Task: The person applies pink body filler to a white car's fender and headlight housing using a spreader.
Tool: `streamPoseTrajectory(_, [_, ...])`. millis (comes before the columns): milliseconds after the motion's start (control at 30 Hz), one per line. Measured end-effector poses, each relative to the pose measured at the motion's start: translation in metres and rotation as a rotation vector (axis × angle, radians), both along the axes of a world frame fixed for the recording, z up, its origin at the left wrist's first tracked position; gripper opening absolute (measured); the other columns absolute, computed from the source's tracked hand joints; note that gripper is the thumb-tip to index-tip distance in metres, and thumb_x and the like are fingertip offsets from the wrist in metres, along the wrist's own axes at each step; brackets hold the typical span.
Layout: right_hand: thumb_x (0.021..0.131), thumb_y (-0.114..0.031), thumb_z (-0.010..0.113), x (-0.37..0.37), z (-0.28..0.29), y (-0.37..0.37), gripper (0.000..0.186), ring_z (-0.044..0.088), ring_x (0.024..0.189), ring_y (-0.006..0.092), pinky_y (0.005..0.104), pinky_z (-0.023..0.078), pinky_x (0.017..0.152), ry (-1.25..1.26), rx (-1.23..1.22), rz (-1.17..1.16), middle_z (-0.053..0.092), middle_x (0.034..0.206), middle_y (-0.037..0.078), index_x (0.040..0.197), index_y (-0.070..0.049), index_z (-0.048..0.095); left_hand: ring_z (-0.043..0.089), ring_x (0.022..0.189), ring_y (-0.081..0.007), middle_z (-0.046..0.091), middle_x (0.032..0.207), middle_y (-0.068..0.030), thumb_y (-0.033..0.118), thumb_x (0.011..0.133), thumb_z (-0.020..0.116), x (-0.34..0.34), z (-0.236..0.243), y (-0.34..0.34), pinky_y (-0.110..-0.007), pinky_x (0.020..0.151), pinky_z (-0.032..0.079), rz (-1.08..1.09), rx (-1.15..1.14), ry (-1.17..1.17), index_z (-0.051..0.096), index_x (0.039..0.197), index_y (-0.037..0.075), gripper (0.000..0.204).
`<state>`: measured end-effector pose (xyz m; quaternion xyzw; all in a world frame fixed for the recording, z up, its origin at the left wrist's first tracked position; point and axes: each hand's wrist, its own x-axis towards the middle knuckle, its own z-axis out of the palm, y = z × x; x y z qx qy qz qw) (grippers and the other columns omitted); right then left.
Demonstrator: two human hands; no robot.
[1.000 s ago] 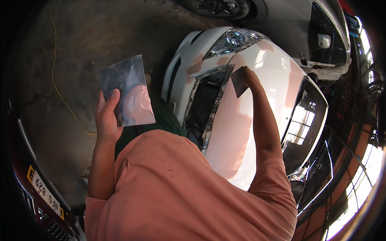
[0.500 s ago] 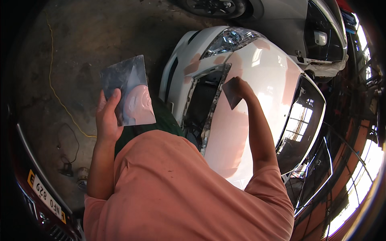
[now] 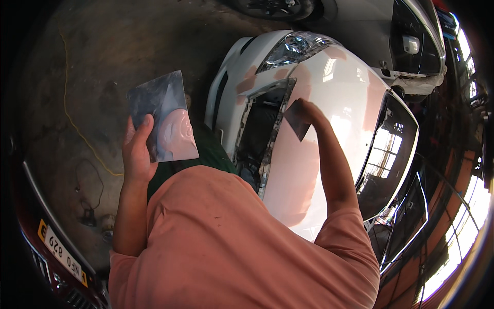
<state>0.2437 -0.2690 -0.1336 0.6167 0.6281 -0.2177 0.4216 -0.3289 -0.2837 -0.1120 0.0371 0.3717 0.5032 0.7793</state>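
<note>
A flat grey board [image 3: 163,92] is gripped by its near left edge in my left hand [image 3: 138,149], thumb on top. On the board lies a smooth heap of pink putty [image 3: 177,135]. My right hand [image 3: 314,114] is closed on a dark, thin square putty spreader [image 3: 298,122], held over the white car hood [image 3: 337,113] near its front edge. Whether the spreader touches the surface I cannot tell. Beneath and beside it, a wide band of pink putty [image 3: 293,172] runs along the hood's front, with more pink patches farther off.
The white car's grille opening [image 3: 260,129] is bare, its headlight [image 3: 296,49] beyond. A grey car [image 3: 360,31] stands behind it. To the left, a yellow cord [image 3: 77,131] crosses the concrete floor. A dark red car [image 3: 54,247] is close at lower left.
The view has shifted slightly, so the white car sits a touch farther right. Both hands keep their holds on the board and the spreader, with barely any movement.
</note>
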Motion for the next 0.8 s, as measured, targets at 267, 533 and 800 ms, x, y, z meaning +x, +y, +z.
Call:
streamPoseTrajectory(267, [0.092, -0.022, 0.059, -0.09, 0.055, -0.071, 0.04, 0.066, 0.106, 0.0453, 0.0498, 0.053, 0.087, 0.198, 0.176, -0.466, 0.069, 0.111, 0.028, 0.124, 0.0, 0.055, 0.059, 0.117, -0.0191, 0.06, 0.129, -0.006, 0.021, 0.102, 0.06, 0.009, 0.009, 0.009, -0.037, 0.102, 0.046, -0.026, -0.037, 0.07, 0.046, 0.143, 0.008, 0.045])
streamPoseTrajectory(533, [0.092, -0.021, 0.066, -0.182, 0.101, -0.119, 0.04, 0.065, 0.1, 0.0489, 0.0486, 0.051, 0.086, 0.554, 0.779, -0.886, 0.067, 0.105, 0.03, 0.122, 0.0, 0.049, 0.058, 0.122, -0.0223, 0.058, 0.134, -0.0083, 0.03, 0.105, 0.057, 0.068, 0.023, 0.059, -0.039, 0.105, 0.047, -0.253, 0.061, 0.043, 0.043, 0.145, 0.008, 0.048])
streamPoseTrajectory(800, [0.092, 0.006, 0.058, -0.217, 0.139, -0.041, 0.025, 0.063, 0.111, 0.023, 0.0343, 0.047, 0.096, 1.164, 1.258, -1.23, 0.064, 0.12, 0.02, 0.114, -0.002, 0.05, 0.063, 0.112, -0.0211, 0.062, 0.125, -0.0066, 0.02, 0.103, 0.059, 0.164, 0.076, 0.135, -0.038, 0.098, 0.052, -0.464, 0.151, 0.016, 0.049, 0.136, 0.008, 0.036])
